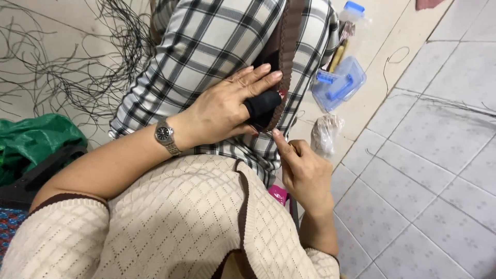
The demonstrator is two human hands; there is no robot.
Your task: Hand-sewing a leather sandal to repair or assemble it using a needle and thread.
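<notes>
- While the left hand (pixel 227 106) lies flat with fingers spread on the plaid-trousered knee (pixel 206 46), it presses down a dark brown leather piece (pixel 281 57); its thumb wears a black fabric cover (pixel 262 103).
- At the lower edge of that leather piece, the right hand (pixel 305 173) is pinched narrow, forefinger and thumb tip together just under the stitched edge; whether they hold a needle or thread is too small to tell.
- On the left wrist sits a silver wristwatch (pixel 165 135).
- Beside the knee, on the pale floor mat (pixel 382 46), lies a clear blue plastic box (pixel 340 82), open, with a blue handled tool inside; its other contents are unclear.
- Near it stands a small clear bottle with a blue cap (pixel 352 11).
- A crumpled clear plastic bag (pixel 325 135) lies just beside the right hand, holding something brownish.
- Loose black threads (pixel 77 62) sprawl across the floor at the far left, above a green plastic bag (pixel 36 139).
</notes>
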